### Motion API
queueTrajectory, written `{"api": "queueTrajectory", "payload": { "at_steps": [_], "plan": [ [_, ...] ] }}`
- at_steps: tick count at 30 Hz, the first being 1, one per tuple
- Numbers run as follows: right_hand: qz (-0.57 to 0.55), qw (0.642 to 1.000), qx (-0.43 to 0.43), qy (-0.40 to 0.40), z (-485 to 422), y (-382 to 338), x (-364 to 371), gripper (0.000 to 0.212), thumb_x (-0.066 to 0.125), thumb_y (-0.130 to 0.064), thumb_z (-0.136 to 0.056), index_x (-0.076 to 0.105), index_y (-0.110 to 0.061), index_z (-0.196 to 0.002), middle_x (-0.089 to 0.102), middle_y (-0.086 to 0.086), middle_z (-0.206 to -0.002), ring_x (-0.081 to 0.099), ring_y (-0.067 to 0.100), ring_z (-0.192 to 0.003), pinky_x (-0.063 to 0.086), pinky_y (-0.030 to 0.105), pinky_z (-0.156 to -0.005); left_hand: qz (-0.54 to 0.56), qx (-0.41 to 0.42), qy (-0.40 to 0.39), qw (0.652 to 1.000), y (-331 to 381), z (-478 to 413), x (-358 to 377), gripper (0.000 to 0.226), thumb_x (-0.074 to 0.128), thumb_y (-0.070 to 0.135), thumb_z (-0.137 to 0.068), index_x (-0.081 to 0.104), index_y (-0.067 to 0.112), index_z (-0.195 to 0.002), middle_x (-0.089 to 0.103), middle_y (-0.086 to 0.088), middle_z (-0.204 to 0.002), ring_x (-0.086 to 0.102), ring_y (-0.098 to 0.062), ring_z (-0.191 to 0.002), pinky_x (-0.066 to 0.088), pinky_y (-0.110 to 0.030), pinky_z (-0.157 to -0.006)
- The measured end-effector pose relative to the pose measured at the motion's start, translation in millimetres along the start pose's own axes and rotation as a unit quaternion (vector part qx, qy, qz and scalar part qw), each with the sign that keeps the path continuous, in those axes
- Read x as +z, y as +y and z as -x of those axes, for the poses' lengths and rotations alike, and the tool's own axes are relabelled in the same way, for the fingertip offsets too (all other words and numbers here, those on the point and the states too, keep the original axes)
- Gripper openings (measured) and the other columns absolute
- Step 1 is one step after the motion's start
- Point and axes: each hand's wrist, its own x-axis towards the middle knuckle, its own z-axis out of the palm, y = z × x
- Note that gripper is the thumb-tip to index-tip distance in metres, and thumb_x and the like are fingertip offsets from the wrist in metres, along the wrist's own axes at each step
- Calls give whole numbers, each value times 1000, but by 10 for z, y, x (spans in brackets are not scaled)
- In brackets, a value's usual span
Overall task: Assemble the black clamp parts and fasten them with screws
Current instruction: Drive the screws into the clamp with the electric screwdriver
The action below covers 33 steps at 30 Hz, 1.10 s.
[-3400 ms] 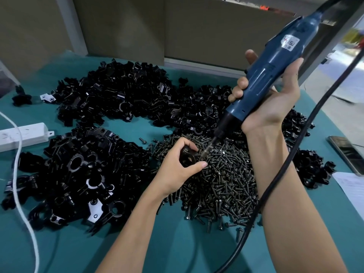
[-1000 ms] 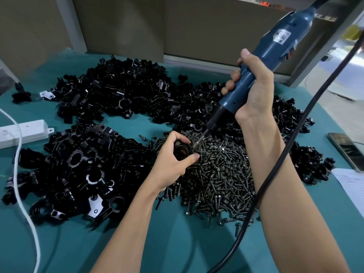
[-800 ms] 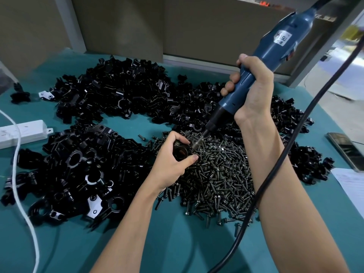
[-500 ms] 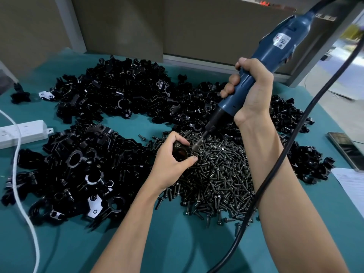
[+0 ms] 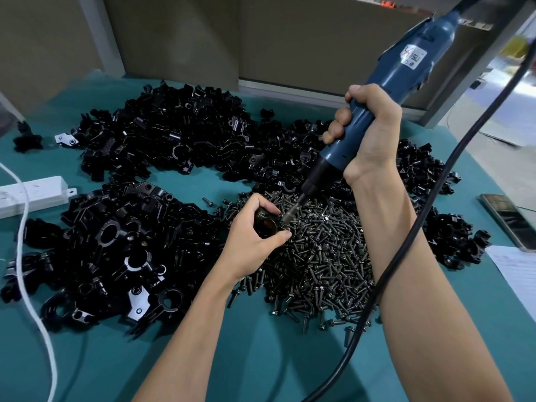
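Note:
My left hand grips a black clamp over the left edge of a heap of dark screws. My right hand is wrapped round a blue electric screwdriver, held at a slant. Its bit touches the right side of the clamp, just above my left thumb. The screw under the bit is too small to make out.
Piles of loose black clamp parts cover the far and left side of the teal table, with more at the right. A white power strip and its cord lie at left. A phone and paper lie at right. The screwdriver's black cable crosses my right forearm.
My right hand closed fully round the screwdriver and brought the bit down onto the clamp. My left hand with the clamp shifted slightly up and left.

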Motion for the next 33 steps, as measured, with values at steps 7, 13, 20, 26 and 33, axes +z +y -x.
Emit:
{"api": "queueTrajectory", "payload": {
  "at_steps": [7, 13, 20, 26, 33],
  "plan": [
    [-1, 1000, 0, -1, -3, -8, 16, 13, 61, -18, -74, 49, -12, -72, 44, 1, -53, 39, 15, -42, 38, 24, -46, 0, 3, 4, 1000, 6, 4, 1, 39, 83, 9, -78, 52, 31, -90, 58, 13, -87, 55, 7, -79, 40, -5, -72],
    [-6, 1000, 3, 0, -15, 14, 20, 13, 61, -16, -74, 49, -12, -73, 44, 1, -52, 39, 15, -41, 38, 24, -46, -8, 17, 10, 1000, -31, -2, -2, 38, 83, 8, -78, 53, 28, -92, 59, 28, -89, 55, 7, -86, 37, -2, -76],
    [-15, 1000, 7, -3, -26, 35, 8, 13, 59, -15, -80, 48, -12, -73, 44, 1, -53, 39, 15, -42, 38, 25, -45, -16, 28, 17, 999, -41, -17, 5, 38, 83, 8, -77, 53, 26, -91, 57, 30, -87, 55, 7, -85, 37, -3, -77],
    [-22, 1000, 10, 0, -8, 39, 25, 15, 57, -13, -84, 48, -12, -72, 44, 1, -53, 39, 15, -42, 37, 24, -45, -19, 29, 28, 999, -48, -20, 6, 39, 84, 8, -77, 53, 28, -91, 59, 28, -90, 55, 5, -87, 37, -3, -78],
    [-24, 1000, 14, 6, 2, 52, 36, 15, 57, -12, -84, 48, -13, -73, 44, 1, -53, 39, 15, -42, 37, 25, -45, -19, 28, 34, 999, -61, -19, -1, 40, 84, 9, -76, 53, 31, -90, 59, 28, -89, 56, 6, -86, 37, -2, -77]
  ]
}}
